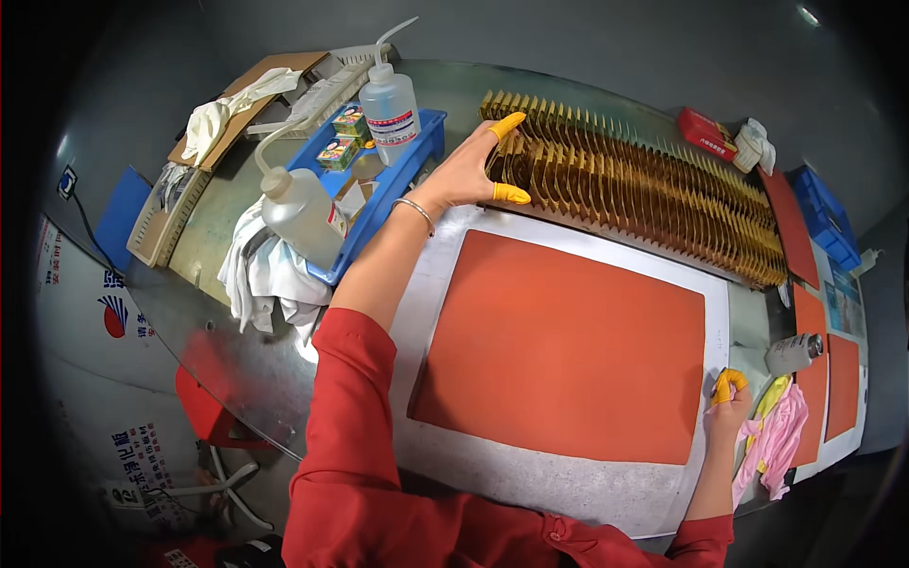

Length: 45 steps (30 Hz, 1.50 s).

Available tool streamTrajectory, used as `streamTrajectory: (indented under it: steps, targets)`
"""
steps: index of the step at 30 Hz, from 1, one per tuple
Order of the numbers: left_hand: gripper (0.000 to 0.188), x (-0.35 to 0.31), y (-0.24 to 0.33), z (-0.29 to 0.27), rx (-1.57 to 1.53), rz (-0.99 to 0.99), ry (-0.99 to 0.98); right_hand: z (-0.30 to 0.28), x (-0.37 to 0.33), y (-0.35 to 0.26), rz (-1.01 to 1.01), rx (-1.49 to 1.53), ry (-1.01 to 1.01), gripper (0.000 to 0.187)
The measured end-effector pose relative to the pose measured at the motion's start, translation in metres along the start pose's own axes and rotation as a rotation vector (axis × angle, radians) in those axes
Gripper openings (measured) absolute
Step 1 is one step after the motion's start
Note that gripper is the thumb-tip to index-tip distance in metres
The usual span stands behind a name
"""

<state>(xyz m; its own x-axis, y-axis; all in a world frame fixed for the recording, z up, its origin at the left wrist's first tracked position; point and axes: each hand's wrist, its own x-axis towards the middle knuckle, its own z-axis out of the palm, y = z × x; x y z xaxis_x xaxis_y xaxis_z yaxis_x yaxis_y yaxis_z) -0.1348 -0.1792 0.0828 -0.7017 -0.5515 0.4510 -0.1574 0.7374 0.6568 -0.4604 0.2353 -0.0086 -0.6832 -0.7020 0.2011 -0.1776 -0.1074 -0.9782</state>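
Golden-brown thin curved sheets, standing on edge in a long, tightly spaced row (644,185), lie at one o'clock from the middle of the flat orange rectangular mat (568,346) in front of you. At ten to eleven o'clock sits a shallow blue plastic tray (338,270). Crumpled pink cloth (784,431) lies between three and four o'clock, just beyond your right hand (731,409). Your left hand (466,172) is at eleven o'clock, at the row's left end; its thumb and finger are spread wide, and you cannot tell from this view whether they press on a sheet. Your right fingers are curled narrow by the mat's edge; what they hold, if anything, cannot be told. Smallest are the yellow finger covers (511,194) on both your hands.
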Motion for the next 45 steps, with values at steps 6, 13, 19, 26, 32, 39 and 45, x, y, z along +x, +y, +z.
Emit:
streamTrajectory:
  steps: [6, 13, 19, 26, 32, 39, 45]
  targets:
    - [0.105, 0.002, -0.007, 0.005, 0.092, -0.006, -0.062, -0.006, 0.003, 0.007, -0.004, -0.003, -0.022, 0.003]
    - [0.107, 0.005, 0.001, 0.002, 0.055, -0.032, -0.110, -0.003, 0.002, 0.003, -0.024, -0.038, -0.016, 0.003]
    - [0.104, 0.006, 0.000, 0.004, 0.090, 0.009, -0.060, 0.001, 0.003, 0.002, -0.043, -0.038, 0.019, 0.001]
    - [0.099, 0.008, 0.007, -0.006, 0.013, 0.080, 0.094, 0.001, 0.000, 0.002, 0.003, -0.007, 0.013, 0.003]
    - [0.084, -0.006, 0.010, -0.025, -0.301, 0.027, 0.415, -0.001, -0.001, 0.003, -0.015, -0.056, -0.026, 0.005]
    - [0.097, -0.026, 0.136, 0.030, -0.450, 0.180, 0.241, -0.002, 0.005, -0.009, -0.042, -0.109, 0.014, 0.008]
    - [0.099, -0.060, 0.218, 0.168, 0.344, 0.407, -0.465, 0.003, 0.008, -0.012, -0.016, 0.017, -0.034, 0.010]
